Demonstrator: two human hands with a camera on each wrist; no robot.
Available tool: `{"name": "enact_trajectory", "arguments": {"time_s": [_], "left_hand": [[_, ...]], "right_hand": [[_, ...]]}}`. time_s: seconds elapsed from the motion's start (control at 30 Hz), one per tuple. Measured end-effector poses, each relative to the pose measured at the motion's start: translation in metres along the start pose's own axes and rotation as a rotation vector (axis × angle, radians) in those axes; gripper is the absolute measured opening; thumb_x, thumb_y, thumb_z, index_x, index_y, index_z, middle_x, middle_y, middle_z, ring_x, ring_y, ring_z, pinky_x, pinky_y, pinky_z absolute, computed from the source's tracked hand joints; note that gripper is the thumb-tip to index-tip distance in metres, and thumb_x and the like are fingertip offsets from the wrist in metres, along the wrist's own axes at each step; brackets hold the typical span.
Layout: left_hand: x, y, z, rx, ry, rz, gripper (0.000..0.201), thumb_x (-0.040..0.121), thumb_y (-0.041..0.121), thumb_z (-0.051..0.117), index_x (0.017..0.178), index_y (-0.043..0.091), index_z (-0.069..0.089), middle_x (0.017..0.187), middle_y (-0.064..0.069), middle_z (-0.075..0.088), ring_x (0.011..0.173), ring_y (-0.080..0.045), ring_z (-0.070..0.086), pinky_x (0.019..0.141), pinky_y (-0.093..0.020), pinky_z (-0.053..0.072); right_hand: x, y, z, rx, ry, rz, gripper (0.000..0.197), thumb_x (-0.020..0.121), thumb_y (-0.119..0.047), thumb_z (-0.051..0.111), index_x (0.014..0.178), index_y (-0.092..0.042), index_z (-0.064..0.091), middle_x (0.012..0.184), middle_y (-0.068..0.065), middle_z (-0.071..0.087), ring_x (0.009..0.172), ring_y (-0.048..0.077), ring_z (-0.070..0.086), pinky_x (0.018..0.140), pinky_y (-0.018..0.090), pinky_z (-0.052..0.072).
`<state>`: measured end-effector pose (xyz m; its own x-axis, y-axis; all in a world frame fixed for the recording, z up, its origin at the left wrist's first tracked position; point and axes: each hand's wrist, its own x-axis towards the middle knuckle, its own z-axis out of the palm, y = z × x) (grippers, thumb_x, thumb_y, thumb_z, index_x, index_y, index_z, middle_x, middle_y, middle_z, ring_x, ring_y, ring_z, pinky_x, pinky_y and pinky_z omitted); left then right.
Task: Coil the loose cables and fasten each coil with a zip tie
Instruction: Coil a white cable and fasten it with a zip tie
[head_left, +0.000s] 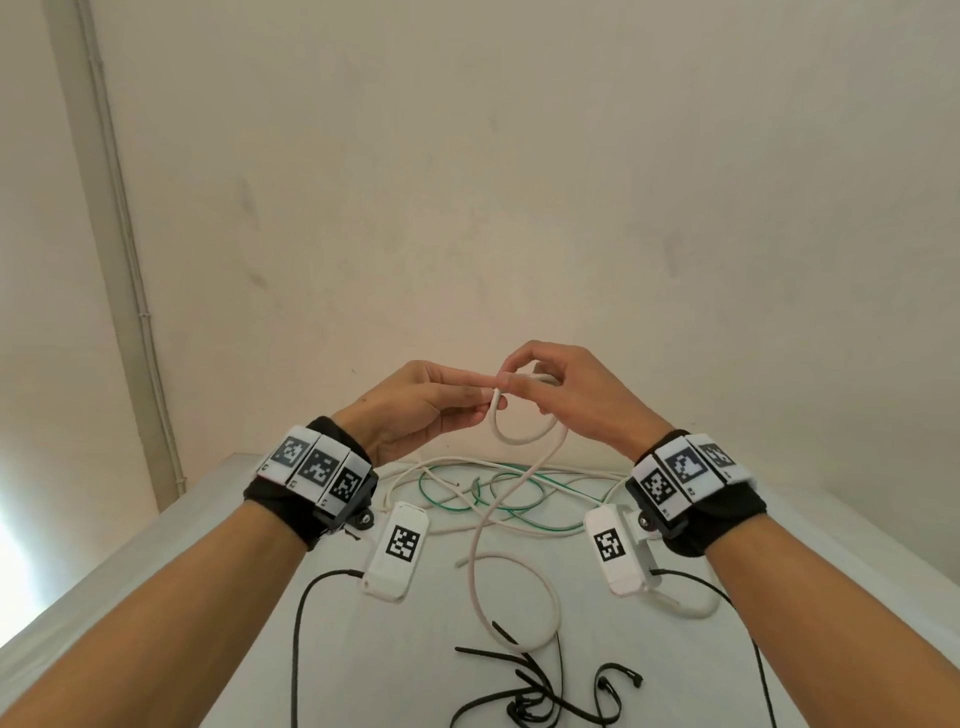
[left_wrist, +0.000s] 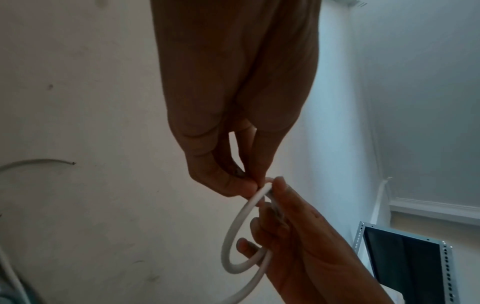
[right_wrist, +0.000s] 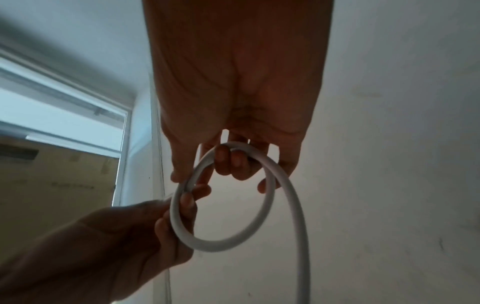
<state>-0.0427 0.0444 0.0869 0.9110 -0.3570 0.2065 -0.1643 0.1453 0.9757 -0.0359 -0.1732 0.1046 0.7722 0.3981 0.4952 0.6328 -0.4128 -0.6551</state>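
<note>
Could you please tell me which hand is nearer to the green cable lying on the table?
Neither clearly: both the left hand and the right hand are raised above the green cable, gripping the white cable's loop, one to each side.

The cable looped between the two hands is off-white, pale grey-white in the wrist views. Below the grip, a green wire tangles with thinner cream wires on a white table. Nearer the body than the grip lie black zip ties and thin black cords. Both wrists wear black bands bearing white tags printed with black square-block codes. Behind the grip, the wall is beige.
</note>
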Motion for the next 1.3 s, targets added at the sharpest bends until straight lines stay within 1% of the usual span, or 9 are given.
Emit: {"name": "enact_trajectory", "arguments": {"time_s": [0.1, 0.23, 0.4, 0.5, 0.6, 0.77, 0.97, 1.17, 1.3], "left_hand": [[0.000, -0.002, 0.000, 0.042, 0.072, 0.045, 0.022, 0.094, -0.002, 0.065, 0.114, -0.002, 0.076, 0.109, -0.016, 0.077, 0.098, -0.016, 0.071, 0.085, -0.019, 0.059], [0.000, -0.002, 0.003, 0.110, 0.141, 0.135, 0.020, 0.096, 0.000, 0.064, 0.111, 0.003, 0.077, 0.106, -0.013, 0.078, 0.096, -0.012, 0.072, 0.081, -0.018, 0.056], [0.003, -0.009, -0.002, -0.003, 0.227, 0.138, 0.019, 0.097, 0.000, 0.063, 0.111, 0.001, 0.076, 0.100, -0.015, 0.078, 0.089, -0.015, 0.069, 0.082, -0.019, 0.059], [-0.001, -0.012, -0.002, 0.037, 0.213, 0.105, 0.021, 0.101, 0.004, 0.060, 0.114, 0.004, 0.076, 0.103, -0.013, 0.078, 0.095, -0.019, 0.070, 0.092, -0.025, 0.058], [-0.002, -0.005, 0.005, 0.236, 0.116, 0.004, 0.032, 0.105, 0.020, 0.048, 0.116, 0.007, 0.075, 0.107, -0.011, 0.079, 0.108, -0.021, 0.071, 0.102, -0.037, 0.049], [0.012, 0.009, 0.031, 0.291, 0.029, -0.087, 0.043, 0.108, 0.045, 0.047, 0.085, 0.011, 0.058, 0.062, -0.001, 0.052, 0.061, -0.020, 0.056, 0.088, -0.043, 0.054], [0.025, 0.011, 0.038, -0.015, 0.106, 0.012, 0.039, 0.113, 0.037, 0.036, 0.079, 0.019, 0.045, 0.054, 0.009, 0.026, 0.047, -0.012, 0.027, 0.073, -0.036, 0.039], [0.031, 0.024, 0.033, -0.431, 0.127, 0.147, 0.039, 0.111, 0.025, 0.032, 0.077, 0.015, 0.046, 0.055, 0.006, 0.028, 0.050, -0.013, 0.027, 0.069, -0.030, 0.047], [0.032, 0.034, 0.045, -0.287, 0.130, 0.247, 0.036, 0.112, 0.023, 0.030, 0.078, 0.018, 0.039, 0.058, 0.005, 0.025, 0.052, -0.014, 0.024, 0.069, -0.031, 0.046]], "right_hand": [[0.005, 0.005, 0.001, 0.008, 0.018, 0.002, 0.016, 0.097, -0.037, 0.070, 0.093, -0.022, 0.075, 0.081, 0.014, 0.064, 0.075, 0.012, 0.055, 0.078, 0.050, 0.058], [0.006, 0.012, 0.008, 0.163, 0.044, 0.071, 0.023, 0.101, -0.030, 0.066, 0.087, -0.013, 0.068, 0.066, -0.014, 0.052, 0.064, 0.001, 0.049, 0.074, 0.042, 0.060], [0.006, 0.016, 0.011, 0.486, 0.116, 0.151, 0.022, 0.103, -0.026, 0.062, 0.091, -0.008, 0.060, 0.073, 0.004, 0.038, 0.060, 0.013, 0.032, 0.068, 0.033, 0.050], [0.006, 0.017, 0.015, 0.543, 0.095, 0.159, 0.021, 0.105, -0.025, 0.059, 0.093, -0.008, 0.058, 0.068, -0.001, 0.038, 0.057, 0.012, 0.032, 0.077, 0.041, 0.053], [0.005, 0.019, 0.019, 0.489, 0.035, 0.161, 0.023, 0.106, -0.025, 0.057, 0.090, -0.009, 0.058, 0.070, -0.002, 0.047, 0.059, 0.011, 0.039, 0.071, 0.033, 0.051], [0.007, 0.014, 0.031, 0.313, 0.023, 0.173, 0.030, 0.110, -0.034, 0.047, 0.099, -0.008, 0.059, 0.073, -0.008, 0.055, 0.061, 0.004, 0.049, 0.070, 0.029, 0.053], [0.007, 0.024, 0.028, 0.681, 0.129, 0.211, 0.012, 0.108, -0.020, 0.051, 0.113, -0.009, 0.053, 0.083, 0.001, 0.056, 0.079, 0.012, 0.055, 0.082, 0.036, 0.054], [-0.004, 0.044, 0.030, 0.438, 0.116, 0.205, 0.020, 0.109, -0.013, 0.048, 0.116, -0.002, 0.063, 0.088, 0.013, 0.065, 0.079, 0.022, 0.066, 0.083, 0.049, 0.063], [0.007, 0.052, 0.034, 0.181, 0.167, 0.176, 0.029, 0.110, -0.021, 0.045, 0.131, -0.020, 0.066, 0.079, 0.005, 0.059, 0.072, 0.015, 0.056, 0.074, 0.042, 0.065]]}}
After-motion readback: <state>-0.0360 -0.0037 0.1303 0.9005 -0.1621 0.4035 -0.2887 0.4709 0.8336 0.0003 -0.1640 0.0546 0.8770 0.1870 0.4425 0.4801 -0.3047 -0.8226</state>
